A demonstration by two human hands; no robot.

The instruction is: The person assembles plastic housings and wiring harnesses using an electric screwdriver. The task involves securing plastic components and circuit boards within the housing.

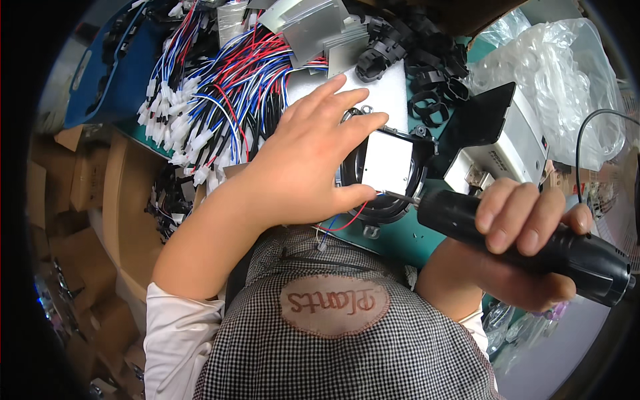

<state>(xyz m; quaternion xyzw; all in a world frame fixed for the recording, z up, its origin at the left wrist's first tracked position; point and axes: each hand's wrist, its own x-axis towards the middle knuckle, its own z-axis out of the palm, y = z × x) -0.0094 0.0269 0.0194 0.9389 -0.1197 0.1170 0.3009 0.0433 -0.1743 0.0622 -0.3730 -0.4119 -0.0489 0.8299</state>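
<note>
My right hand (523, 233) is wrapped round a black electric screwdriver (447, 212), held nearly level at the right. Its thin bit points left, its tip at the near-left corner of a white square plate (389, 163). That plate sits in a black rounded housing (421, 175) with small metal lugs. Over the housing's left side spreads my left hand (313, 150), fingers apart, its thumb close to the bit's tip and its index finger at the plate's far-left corner. Red and blue wires (347, 223) run out from under the thumb to a small connector (322, 245).
Bundled wires with white connectors (193, 127) lie left on the green table. Metal plates (310, 33) and black clamp rings (383, 57) are piled at the back. A white-and-black box-shaped device (510, 143) stands right, beside clear plastic bags (543, 73). A blue bin (100, 70) is far left.
</note>
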